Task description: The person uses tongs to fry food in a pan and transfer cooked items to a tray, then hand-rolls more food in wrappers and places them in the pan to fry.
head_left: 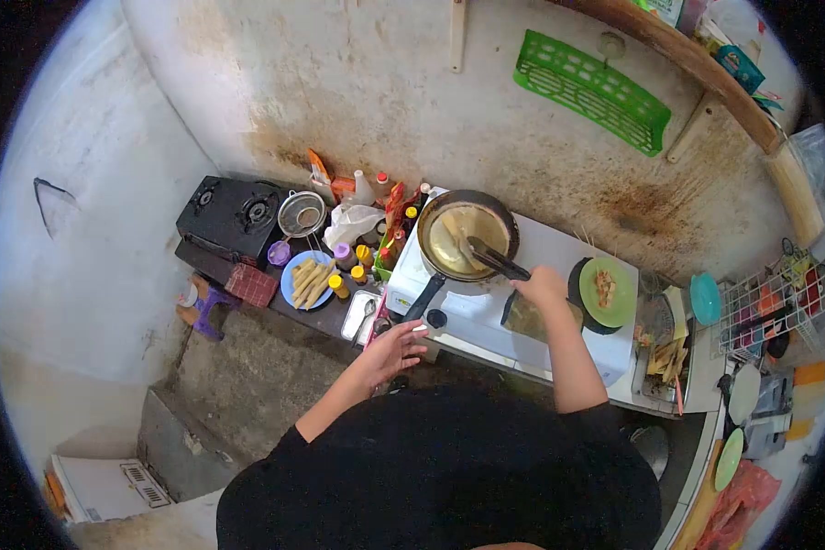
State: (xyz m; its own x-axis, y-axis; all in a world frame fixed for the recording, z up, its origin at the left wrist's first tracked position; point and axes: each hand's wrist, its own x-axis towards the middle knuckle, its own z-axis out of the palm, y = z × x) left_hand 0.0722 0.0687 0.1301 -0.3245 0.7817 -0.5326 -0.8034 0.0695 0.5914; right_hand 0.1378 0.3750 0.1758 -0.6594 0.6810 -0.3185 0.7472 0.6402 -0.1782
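Note:
My right hand [543, 288] is closed around the end of a black utensil [498, 259] that looks like tongs. Its far end reaches into a dark frying pan [512, 220] on the white stove top. Pale pieces [458, 236] lie in oil inside the pan; I cannot make out how many. The pan's black handle [423, 299] points toward my left hand [390, 357]. That hand is held apart from the handle, over the counter's front edge, with its fingers spread and nothing in them.
Rolls fill a blue plate [290, 275] at left, near spice bottles [339, 286] and a strainer [302, 214]. A black stove [231, 216] stands beyond. To the right, a green plate [621, 291] holds food pieces. A wire rack [761, 312] stands farther right.

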